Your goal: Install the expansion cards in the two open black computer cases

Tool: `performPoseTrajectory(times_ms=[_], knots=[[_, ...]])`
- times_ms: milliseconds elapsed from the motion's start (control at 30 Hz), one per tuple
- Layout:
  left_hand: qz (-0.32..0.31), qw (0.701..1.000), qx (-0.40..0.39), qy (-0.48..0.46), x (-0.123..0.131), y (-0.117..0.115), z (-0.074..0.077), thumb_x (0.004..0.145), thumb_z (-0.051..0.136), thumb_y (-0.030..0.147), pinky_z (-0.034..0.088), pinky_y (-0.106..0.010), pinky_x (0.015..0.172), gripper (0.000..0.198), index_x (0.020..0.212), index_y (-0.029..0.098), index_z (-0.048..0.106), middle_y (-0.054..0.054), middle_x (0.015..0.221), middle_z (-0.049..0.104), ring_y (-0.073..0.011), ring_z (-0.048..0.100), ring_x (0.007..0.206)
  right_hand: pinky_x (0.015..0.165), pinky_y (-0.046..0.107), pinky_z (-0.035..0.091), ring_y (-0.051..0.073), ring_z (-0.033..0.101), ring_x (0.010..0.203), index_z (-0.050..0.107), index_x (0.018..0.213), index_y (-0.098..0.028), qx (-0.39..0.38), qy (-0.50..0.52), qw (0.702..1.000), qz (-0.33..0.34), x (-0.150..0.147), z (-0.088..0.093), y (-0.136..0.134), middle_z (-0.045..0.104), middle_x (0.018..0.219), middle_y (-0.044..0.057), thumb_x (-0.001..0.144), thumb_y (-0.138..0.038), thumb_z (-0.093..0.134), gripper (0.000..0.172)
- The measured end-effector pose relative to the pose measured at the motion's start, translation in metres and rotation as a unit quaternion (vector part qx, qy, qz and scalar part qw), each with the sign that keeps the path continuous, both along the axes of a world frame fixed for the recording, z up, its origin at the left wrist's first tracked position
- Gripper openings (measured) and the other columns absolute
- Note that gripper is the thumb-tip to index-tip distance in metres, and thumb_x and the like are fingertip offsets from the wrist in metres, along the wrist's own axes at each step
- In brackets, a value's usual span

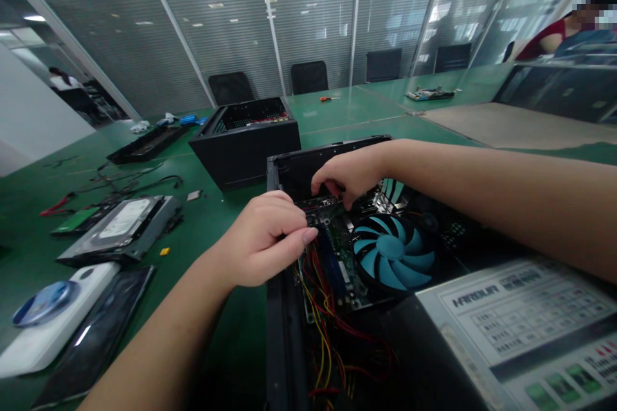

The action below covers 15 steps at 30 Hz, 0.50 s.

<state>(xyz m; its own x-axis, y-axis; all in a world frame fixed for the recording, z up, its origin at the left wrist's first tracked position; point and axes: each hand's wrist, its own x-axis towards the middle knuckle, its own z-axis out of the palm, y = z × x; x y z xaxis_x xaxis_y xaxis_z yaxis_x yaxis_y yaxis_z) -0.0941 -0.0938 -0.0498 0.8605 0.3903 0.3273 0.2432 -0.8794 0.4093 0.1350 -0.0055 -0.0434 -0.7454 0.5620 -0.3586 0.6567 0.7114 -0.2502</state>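
An open black computer case (279, 334) lies in front of me, with a green motherboard (340, 250) inside. My left hand (270, 237) is closed over the case's left edge, its thumb pointing right above the board. What its curled fingers hold, if anything, is hidden. Reaching in from the right, my right hand (351, 176) has its fingers bent down to the board near the far wall; whatever is between them cannot be made out. Close to both hands is a cooling fan (390, 247) with blue blades. Red and yellow wires (328, 334) run below the left hand.
A labelled power supply (525, 327) fills the near right. Behind stands another black case (245, 148). On the left lie a hard drive (125, 218), a white device (62, 327) and loose cables (120, 183). Farther off are a screwdriver (330, 99) and a seated person (549, 42).
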Motion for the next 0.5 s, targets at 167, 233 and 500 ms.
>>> performPoseTrajectory(times_ms=[167, 233, 500], knots=[[0.005, 1.0, -0.003, 0.002, 0.001, -0.002, 0.002, 0.094, 0.039, 0.028, 0.034, -0.031, 0.069, 0.043, 0.053, 0.017, 0.043, 0.002, 0.05, 0.042, -0.0095, 0.04, 0.054, 0.066, 0.026, 0.04, 0.013, 0.059, 0.074, 0.051, 0.137, -0.016, 0.003, 0.004, 1.0, -0.008, 0.0, 0.001, -0.002, 0.067, 0.093, 0.003, 0.067, -0.025, 0.078, 0.076], [0.006, 1.0, -0.005, 0.004, 0.001, -0.003, 0.003, 0.094, 0.039, 0.028, 0.034, -0.031, 0.069, 0.043, 0.053, 0.017, 0.041, 0.002, 0.05, 0.041, -0.0095, 0.039, 0.054, 0.067, 0.026, 0.04, 0.013, 0.059, 0.074, 0.048, 0.141, -0.017, 0.007, 0.011, 1.0, -0.011, -0.002, 0.001, -0.004, 0.067, 0.092, 0.003, 0.072, -0.028, 0.075, 0.075], [-0.003, 1.0, 0.004, -0.005, 0.001, 0.0, 0.0, 0.095, 0.039, 0.029, 0.034, -0.031, 0.068, 0.044, 0.053, 0.016, 0.042, 0.002, 0.05, 0.041, -0.0092, 0.039, 0.054, 0.069, 0.026, 0.037, 0.013, 0.056, 0.076, 0.06, 0.127, -0.021, 0.078, 0.005, 0.997, 0.002, -0.005, 0.008, -0.014, 0.068, 0.099, 0.004, 0.082, -0.026, 0.062, 0.045]])
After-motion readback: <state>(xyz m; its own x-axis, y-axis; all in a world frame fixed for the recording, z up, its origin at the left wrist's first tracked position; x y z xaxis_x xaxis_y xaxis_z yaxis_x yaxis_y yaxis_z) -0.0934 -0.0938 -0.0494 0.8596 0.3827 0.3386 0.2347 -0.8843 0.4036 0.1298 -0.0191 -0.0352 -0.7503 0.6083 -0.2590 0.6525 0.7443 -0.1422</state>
